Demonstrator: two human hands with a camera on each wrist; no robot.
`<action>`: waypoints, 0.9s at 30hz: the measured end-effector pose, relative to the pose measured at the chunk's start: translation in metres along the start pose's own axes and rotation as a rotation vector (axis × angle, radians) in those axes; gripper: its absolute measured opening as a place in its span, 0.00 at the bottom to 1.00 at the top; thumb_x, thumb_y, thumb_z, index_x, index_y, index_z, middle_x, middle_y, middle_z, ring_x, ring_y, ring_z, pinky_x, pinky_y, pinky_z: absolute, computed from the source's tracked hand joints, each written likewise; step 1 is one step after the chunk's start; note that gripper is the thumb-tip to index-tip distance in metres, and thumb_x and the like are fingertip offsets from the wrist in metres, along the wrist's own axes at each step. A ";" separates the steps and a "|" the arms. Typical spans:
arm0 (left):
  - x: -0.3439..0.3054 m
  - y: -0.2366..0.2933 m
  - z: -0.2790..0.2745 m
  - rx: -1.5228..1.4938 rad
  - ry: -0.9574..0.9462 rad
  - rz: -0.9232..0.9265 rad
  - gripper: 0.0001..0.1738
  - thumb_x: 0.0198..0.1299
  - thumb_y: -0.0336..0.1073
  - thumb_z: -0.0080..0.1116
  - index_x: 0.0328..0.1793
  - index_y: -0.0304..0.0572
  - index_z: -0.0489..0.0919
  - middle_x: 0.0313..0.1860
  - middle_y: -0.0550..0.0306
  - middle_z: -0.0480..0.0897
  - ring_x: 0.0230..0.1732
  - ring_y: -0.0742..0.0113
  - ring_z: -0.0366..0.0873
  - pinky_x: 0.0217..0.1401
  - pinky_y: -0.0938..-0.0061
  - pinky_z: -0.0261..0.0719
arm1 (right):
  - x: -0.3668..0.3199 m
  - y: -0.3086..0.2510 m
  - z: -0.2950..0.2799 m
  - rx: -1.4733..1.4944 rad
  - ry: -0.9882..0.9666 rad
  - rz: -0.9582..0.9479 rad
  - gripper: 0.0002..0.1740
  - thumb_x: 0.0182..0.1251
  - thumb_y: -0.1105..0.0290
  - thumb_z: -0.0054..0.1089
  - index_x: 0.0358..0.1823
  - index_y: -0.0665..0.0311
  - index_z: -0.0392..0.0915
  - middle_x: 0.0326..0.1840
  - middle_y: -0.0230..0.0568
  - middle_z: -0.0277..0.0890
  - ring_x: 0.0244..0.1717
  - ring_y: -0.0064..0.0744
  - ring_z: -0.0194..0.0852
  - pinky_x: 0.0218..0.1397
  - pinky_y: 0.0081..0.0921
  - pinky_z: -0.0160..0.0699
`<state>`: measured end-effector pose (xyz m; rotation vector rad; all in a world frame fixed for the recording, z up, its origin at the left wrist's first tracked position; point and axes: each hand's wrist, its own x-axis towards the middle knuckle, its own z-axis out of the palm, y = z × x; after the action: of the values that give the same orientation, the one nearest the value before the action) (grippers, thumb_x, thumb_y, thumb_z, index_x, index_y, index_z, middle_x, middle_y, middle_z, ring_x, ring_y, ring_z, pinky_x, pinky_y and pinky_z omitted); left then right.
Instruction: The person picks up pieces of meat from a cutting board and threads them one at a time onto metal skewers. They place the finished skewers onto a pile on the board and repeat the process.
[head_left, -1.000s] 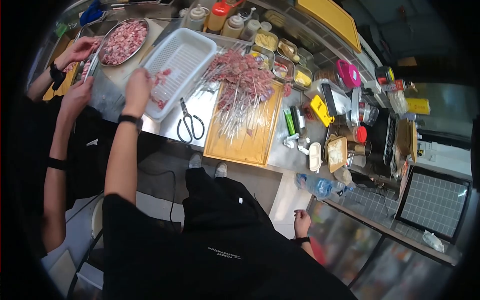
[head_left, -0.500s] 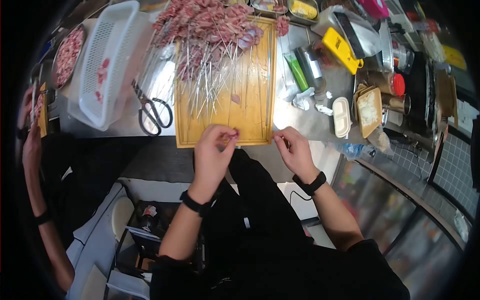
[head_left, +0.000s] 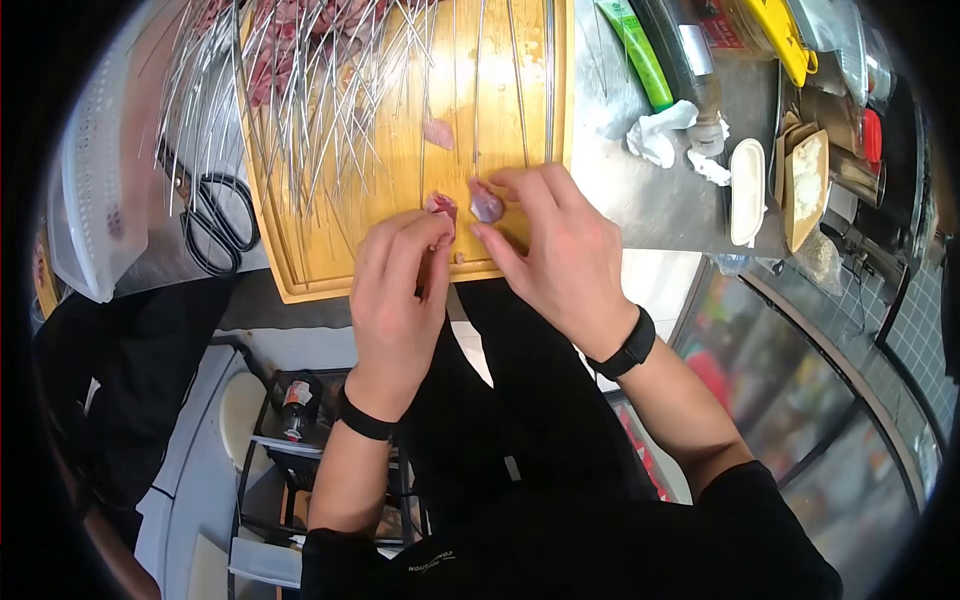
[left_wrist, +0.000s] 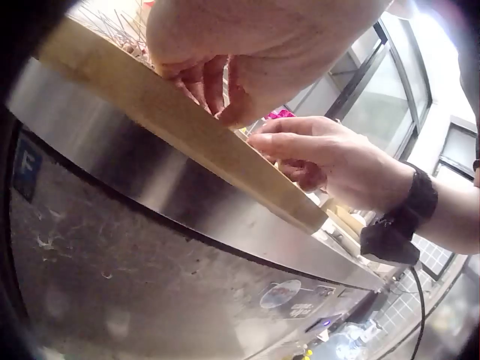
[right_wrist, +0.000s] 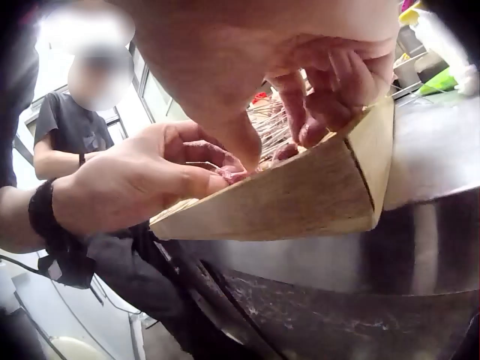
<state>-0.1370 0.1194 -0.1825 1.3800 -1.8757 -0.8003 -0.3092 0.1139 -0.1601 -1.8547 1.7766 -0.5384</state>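
Observation:
My left hand [head_left: 392,290] is over the near edge of a wooden board [head_left: 500,140], pinching a small piece of raw meat [head_left: 441,205] between thumb and fingers. In the right wrist view that meat [right_wrist: 232,175] shows at the left fingertips. Close beside it, my right hand [head_left: 565,245] reaches in from the right, thumb and forefinger apart on either side of a darker meat piece [head_left: 487,205] on the board. Farther up lies another flat meat scrap [head_left: 437,133]. Thin metal skewers [head_left: 345,120] with raw meat [head_left: 275,60] at their far ends cover the board's left half.
Black-handled scissors [head_left: 215,222] and a white plastic basket [head_left: 75,220] are left of the board. To the right are a green tube [head_left: 640,55], crumpled tissue [head_left: 655,138] and a white foam container [head_left: 745,190]. Another person [right_wrist: 67,142] stands to the left.
My left hand has come from the white basket to the board with meat in its fingers. My right hand has risen from my side to the meat piece on the board.

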 end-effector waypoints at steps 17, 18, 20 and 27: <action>0.007 0.007 -0.008 0.158 -0.069 -0.056 0.14 0.57 0.21 0.67 0.50 0.40 0.83 0.49 0.52 0.82 0.46 0.54 0.84 0.46 0.65 0.82 | 0.026 0.023 -0.006 -0.011 0.077 -0.220 0.07 0.59 0.71 0.72 0.38 0.57 0.82 0.34 0.34 0.75 0.33 0.40 0.81 0.33 0.33 0.81; 0.008 0.008 -0.007 0.172 -0.066 -0.029 0.14 0.58 0.19 0.66 0.50 0.40 0.84 0.49 0.52 0.82 0.46 0.54 0.84 0.47 0.66 0.83 | 0.027 0.022 -0.007 0.002 0.104 -0.189 0.07 0.60 0.70 0.72 0.37 0.57 0.82 0.32 0.35 0.75 0.32 0.41 0.81 0.33 0.33 0.81; 0.010 0.004 -0.005 0.179 -0.099 0.013 0.13 0.58 0.21 0.68 0.49 0.40 0.84 0.48 0.53 0.82 0.44 0.56 0.84 0.45 0.67 0.82 | 0.036 0.017 -0.014 -0.020 0.104 -0.078 0.07 0.60 0.68 0.72 0.37 0.57 0.83 0.31 0.35 0.76 0.31 0.43 0.81 0.34 0.33 0.81; 0.018 0.006 0.010 0.268 -0.063 -0.021 0.09 0.58 0.32 0.73 0.41 0.44 0.83 0.35 0.59 0.78 0.32 0.61 0.81 0.33 0.69 0.78 | 0.096 0.007 -0.007 -0.177 0.118 0.034 0.10 0.61 0.63 0.69 0.33 0.62 0.82 0.32 0.45 0.83 0.33 0.49 0.84 0.37 0.40 0.82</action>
<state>-0.1524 0.1043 -0.1808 1.5542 -2.0793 -0.6249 -0.3132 0.0175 -0.1648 -1.9414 1.9865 -0.5004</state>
